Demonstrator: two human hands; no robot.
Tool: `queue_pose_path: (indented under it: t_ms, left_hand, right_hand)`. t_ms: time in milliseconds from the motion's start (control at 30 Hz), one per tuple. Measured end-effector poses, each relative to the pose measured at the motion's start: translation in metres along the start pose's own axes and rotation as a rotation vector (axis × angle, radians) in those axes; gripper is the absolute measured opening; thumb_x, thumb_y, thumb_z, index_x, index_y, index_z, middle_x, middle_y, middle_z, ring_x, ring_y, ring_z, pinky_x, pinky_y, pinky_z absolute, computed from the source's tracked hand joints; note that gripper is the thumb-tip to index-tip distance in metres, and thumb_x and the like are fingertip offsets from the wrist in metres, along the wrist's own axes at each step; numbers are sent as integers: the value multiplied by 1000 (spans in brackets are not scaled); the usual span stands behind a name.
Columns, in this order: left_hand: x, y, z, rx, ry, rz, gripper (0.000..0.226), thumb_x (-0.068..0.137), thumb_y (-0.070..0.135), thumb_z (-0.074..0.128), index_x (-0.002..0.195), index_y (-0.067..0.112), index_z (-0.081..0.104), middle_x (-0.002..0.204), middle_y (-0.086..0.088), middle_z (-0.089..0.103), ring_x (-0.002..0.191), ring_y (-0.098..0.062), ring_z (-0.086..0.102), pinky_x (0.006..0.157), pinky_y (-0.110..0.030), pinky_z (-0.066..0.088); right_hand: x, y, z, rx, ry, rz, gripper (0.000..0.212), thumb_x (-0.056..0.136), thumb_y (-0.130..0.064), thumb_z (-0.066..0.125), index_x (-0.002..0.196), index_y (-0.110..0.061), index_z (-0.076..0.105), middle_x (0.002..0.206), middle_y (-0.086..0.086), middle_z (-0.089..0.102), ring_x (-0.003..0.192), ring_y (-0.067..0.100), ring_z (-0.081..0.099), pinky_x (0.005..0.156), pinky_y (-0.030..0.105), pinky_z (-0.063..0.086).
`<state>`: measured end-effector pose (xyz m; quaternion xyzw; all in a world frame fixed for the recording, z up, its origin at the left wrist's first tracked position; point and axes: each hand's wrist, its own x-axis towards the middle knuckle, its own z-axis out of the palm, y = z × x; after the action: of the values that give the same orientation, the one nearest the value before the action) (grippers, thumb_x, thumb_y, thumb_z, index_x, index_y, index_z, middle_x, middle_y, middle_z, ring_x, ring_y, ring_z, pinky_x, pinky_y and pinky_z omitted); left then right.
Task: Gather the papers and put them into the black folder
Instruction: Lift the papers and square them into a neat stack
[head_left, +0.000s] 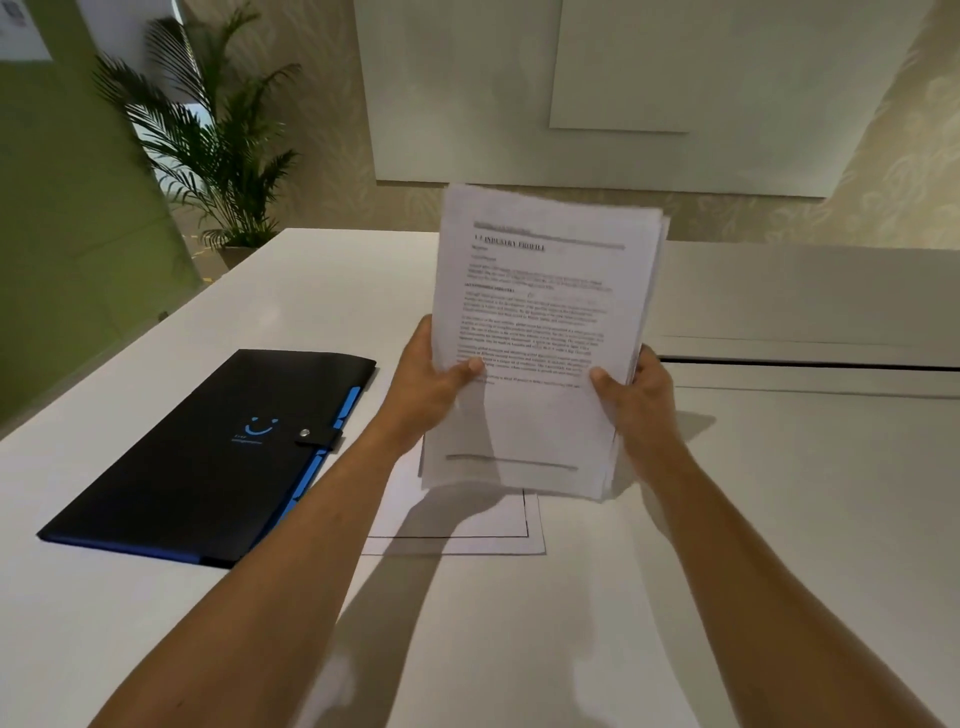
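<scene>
Both hands grip a stack of papers upright above the table, left hand and right hand on its side edges w/ thumbs on the front. One sheet lies flat beneath. Black folder lies shut to the left, strap snapped, blue tabs at its edge.

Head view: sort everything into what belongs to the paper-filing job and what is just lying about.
Belongs to the job:
- stack of papers, held upright in both hands
- left hand and right hand
- loose sheet lying flat on the table under the stack
- black folder, snapped shut, to the left

Just there:
- white table
- potted palm behind the table
- white wall panels
</scene>
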<state>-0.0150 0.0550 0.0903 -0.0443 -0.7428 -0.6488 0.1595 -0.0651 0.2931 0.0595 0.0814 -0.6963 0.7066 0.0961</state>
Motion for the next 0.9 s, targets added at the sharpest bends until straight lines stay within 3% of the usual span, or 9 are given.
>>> queue_pose_path:
  t_ms: [100, 200, 400, 600, 767, 900]
  left_hand:
    - [6, 14, -2, 27, 97, 93, 44, 86, 24, 70, 121, 28, 43, 121, 1, 58, 107, -24, 61, 83, -41, 58]
    - [6, 21, -5, 61, 152, 157, 45, 86, 26, 69, 121, 31, 39, 121, 2, 56, 105, -23, 62, 81, -35, 59]
    - [-12, 0, -2, -52, 229, 170, 44, 81, 28, 70, 114, 39, 42, 115, 6, 58, 104, -20, 62, 76, -29, 59]
    - [-11, -7, 8, -89, 301, 145, 45, 79, 21, 68, 112, 40, 44, 113, 8, 58, 102, -22, 61, 72, -20, 58]
    - [-7, -9, 6, -67, 320, 110, 40, 81, 20, 67, 110, 38, 45, 110, 11, 59, 98, -20, 63, 66, -17, 57]
    - [-3, -16, 0, -9, 373, 13, 25, 90, 27, 60, 112, 23, 48, 109, 4, 61, 97, -17, 64, 75, -27, 59]
  right_hand:
    - [3, -25, 8, -3, 1, -146, 29, 86, -14, 67, 111, -22, 54, 114, -5, 67, 98, 10, 68, 75, 25, 59]
    - [-2, -39, 15, 4, 3, -218, 33, 84, -19, 66, 111, -26, 47, 113, -7, 63, 98, 5, 66, 74, 20, 57]
    - [-22, -16, 27, 54, -12, -117, 52, 74, -16, 66, 120, -19, 43, 113, 1, 64, 96, 7, 68, 70, 17, 55]
    - [-24, -16, 40, 21, 58, -86, 46, 71, -17, 61, 115, -19, 49, 107, -2, 63, 96, 11, 64, 62, 13, 53]
    - [-21, -16, 36, -68, 42, -85, 36, 86, -7, 63, 115, -23, 50, 110, -2, 63, 98, 15, 63, 67, 16, 55]
    - [-14, -22, 24, -110, 82, -91, 29, 82, -8, 66, 106, -23, 59, 101, -9, 69, 89, 8, 67, 63, 15, 56]
